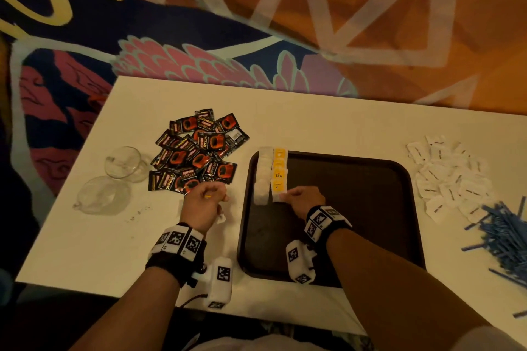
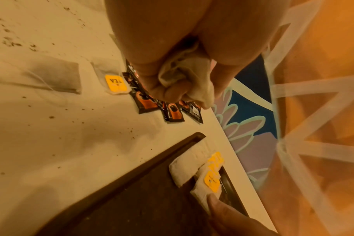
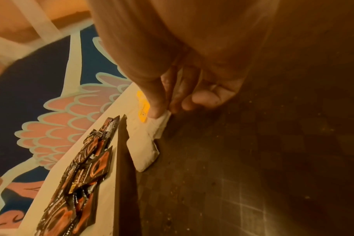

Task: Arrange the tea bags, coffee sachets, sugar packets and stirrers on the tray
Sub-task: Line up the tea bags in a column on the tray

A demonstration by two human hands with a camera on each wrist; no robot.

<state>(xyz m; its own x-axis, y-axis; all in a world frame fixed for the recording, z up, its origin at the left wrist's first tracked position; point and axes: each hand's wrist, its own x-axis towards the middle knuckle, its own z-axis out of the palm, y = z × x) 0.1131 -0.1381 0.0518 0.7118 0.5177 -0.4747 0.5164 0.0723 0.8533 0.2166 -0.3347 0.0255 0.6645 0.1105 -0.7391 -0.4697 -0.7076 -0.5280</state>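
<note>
A dark brown tray lies on the white table. Two columns of tea bags with yellow tags run along its left side. My right hand pinches a corner of the nearest tea bag between thumb and fingers. My left hand hovers left of the tray, gripping a crumpled bunch of tea bags. Two more tea bags lie loose on the table. Black and red coffee sachets sit piled beyond my left hand. White sugar packets and blue stirrers lie right of the tray.
Two glass cups stand at the table's left. Dark crumbs speckle the tabletop near my left hand. A patterned carpet surrounds the table.
</note>
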